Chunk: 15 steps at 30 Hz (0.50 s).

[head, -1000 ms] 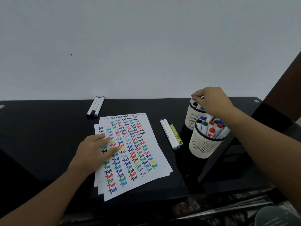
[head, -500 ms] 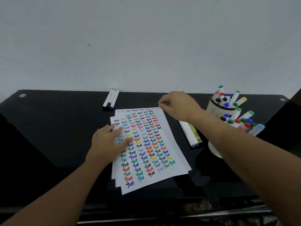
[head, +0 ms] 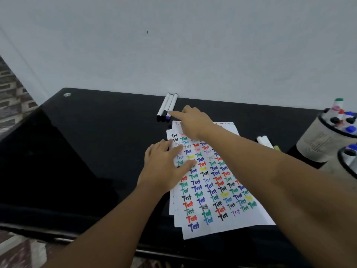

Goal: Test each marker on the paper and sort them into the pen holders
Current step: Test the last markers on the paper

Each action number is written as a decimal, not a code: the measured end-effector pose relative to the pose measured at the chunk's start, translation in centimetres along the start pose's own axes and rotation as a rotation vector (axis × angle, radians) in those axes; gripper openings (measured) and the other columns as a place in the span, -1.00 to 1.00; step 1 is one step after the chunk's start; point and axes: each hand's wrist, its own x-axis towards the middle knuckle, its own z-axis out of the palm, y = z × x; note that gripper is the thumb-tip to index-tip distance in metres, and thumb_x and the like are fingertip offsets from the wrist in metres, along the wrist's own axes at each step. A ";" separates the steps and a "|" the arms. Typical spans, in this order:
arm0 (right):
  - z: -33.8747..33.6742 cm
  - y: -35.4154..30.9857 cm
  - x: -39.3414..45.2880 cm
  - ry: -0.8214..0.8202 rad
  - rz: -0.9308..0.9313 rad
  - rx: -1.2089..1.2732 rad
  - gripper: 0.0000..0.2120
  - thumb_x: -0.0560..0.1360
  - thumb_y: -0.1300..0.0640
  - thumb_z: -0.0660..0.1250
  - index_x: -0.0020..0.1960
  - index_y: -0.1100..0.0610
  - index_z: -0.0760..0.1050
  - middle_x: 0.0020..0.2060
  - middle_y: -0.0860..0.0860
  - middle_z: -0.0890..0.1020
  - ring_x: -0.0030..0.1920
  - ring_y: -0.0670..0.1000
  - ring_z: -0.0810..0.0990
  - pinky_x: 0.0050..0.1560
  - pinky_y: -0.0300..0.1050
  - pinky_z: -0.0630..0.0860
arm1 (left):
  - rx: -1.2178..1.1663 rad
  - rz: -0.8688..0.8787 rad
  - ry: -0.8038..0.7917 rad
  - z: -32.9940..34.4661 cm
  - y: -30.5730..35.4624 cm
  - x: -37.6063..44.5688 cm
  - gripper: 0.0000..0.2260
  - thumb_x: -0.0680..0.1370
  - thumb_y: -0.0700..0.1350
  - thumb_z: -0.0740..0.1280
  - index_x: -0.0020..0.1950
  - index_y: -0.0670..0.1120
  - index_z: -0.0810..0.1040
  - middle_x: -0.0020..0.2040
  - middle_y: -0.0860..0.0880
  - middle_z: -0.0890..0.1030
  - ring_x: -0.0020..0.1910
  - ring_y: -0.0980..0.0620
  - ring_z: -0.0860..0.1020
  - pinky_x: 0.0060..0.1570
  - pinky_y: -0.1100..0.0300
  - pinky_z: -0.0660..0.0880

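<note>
A stack of white paper point(head: 214, 192), covered in coloured "Test" words, lies on the black table point(head: 92, 144). My left hand point(head: 166, 167) rests flat on the paper's left side. My right hand point(head: 193, 120) stretches over the paper's top edge, its fingers extended, the fingertips at the near ends of three white markers point(head: 167, 106) that lie side by side by the wall. It holds nothing. At the right edge stand two pale pen holders, a far one point(head: 318, 144) and a near one point(head: 345, 167), filled with markers.
More markers point(head: 265, 141) lie between the paper and the holders, partly hidden by my right forearm. A white wall runs right behind the table. The table's left corner carries a metal stud point(head: 67, 94).
My right hand left the far pen holder, crossed leftward over the paper and now reaches the three markers by the wall. The view swung left. My left hand stayed on the paper.
</note>
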 end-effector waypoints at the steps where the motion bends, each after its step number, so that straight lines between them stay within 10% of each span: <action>1: 0.2 0.0 0.6 0.002 -0.001 -0.006 -0.30 0.64 0.19 0.27 0.65 -0.22 0.09 0.38 0.10 0.40 0.30 0.14 0.43 0.12 0.04 0.45 | -0.005 0.003 0.002 0.0 0.0 0.0 -0.32 0.50 0.44 0.23 0.52 0.10 0.41 0.56 0.02 0.31 0.57 0.02 0.14 0.57 -0.08 -0.03; 15: 0.8 0.6 2.9 0.144 -0.059 -0.073 -0.60 0.63 0.13 0.34 0.43 -0.15 0.48 0.25 0.08 0.47 0.19 0.12 0.51 0.14 0.07 0.51 | -0.031 -0.013 -0.006 -0.1 0.2 -0.1 -0.31 0.51 0.46 0.20 0.54 0.14 0.36 0.59 0.04 0.24 0.58 0.06 0.04 0.58 -0.01 -0.11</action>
